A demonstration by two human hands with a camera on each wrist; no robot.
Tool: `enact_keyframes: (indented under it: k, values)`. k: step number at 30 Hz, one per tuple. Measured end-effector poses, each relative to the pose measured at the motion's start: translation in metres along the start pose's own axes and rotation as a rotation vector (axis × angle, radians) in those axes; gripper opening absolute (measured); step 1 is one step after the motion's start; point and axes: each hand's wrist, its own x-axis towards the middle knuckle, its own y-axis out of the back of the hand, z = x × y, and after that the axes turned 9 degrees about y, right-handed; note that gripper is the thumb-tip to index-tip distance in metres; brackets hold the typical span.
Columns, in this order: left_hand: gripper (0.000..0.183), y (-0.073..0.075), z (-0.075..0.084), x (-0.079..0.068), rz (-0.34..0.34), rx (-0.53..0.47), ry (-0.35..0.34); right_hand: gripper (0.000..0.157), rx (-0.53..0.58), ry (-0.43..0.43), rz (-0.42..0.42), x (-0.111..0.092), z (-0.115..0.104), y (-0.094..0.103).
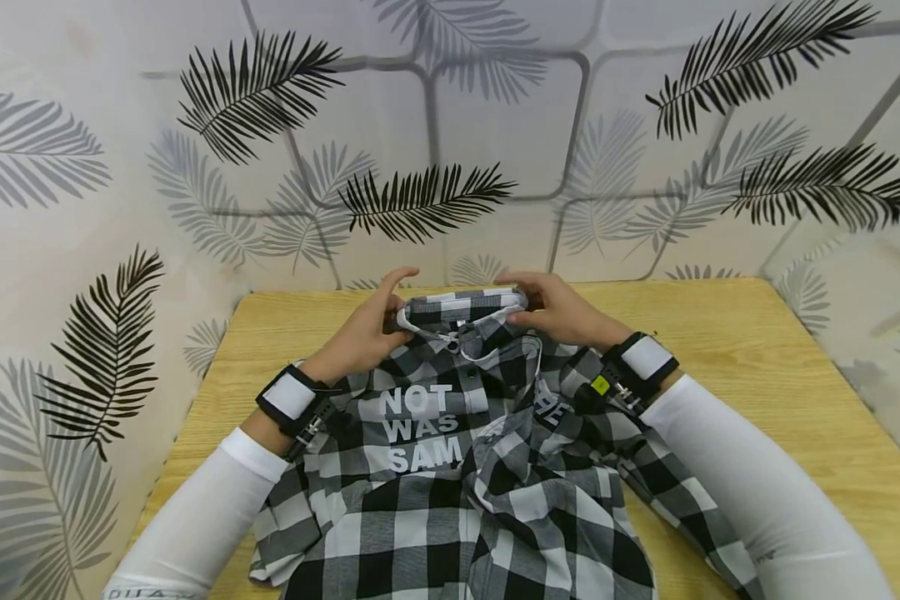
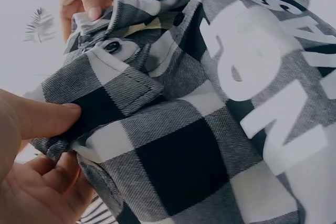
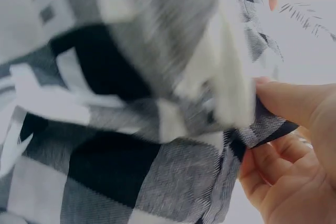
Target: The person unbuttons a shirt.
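Note:
A black, grey and white checked shirt with white lettering on its chest lies spread over the table, its collar toward the back edge. My left hand pinches the left end of the collar between thumb and fingers; in the left wrist view the thumb presses on the checked cloth near a dark button. At the collar's other end my right hand pinches the fabric, and the right wrist view shows its thumb over a collar edge. The shirt front is rumpled on the right.
The yellow wood-grain table extends past the shirt on both sides. Behind it stands a pale wall covering printed with dark and grey leaves. A shirt sleeve stretches toward the front right, under my right forearm.

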Motion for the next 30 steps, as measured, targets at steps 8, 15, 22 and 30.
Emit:
enact_keyframes:
  k: [8, 15, 22, 30]
  values:
    - [0.011, -0.003, -0.009, -0.009, -0.094, 0.094, 0.075, 0.013, -0.084, -0.042, -0.046, -0.009, -0.022, -0.017]
    - [0.017, -0.007, -0.025, -0.020, -0.150, 0.121, 0.114, 0.021, -0.003, -0.086, -0.052, -0.022, 0.007, -0.030]
    - [0.016, 0.010, -0.018, -0.023, -0.015, 0.172, 0.055, 0.017, -0.115, -0.061, -0.067, -0.025, 0.023, -0.016]
    - [0.017, 0.061, 0.051, -0.025, 0.393, 0.200, -0.177, 0.023, -0.598, 0.115, 0.395, -0.006, -0.051, 0.024]
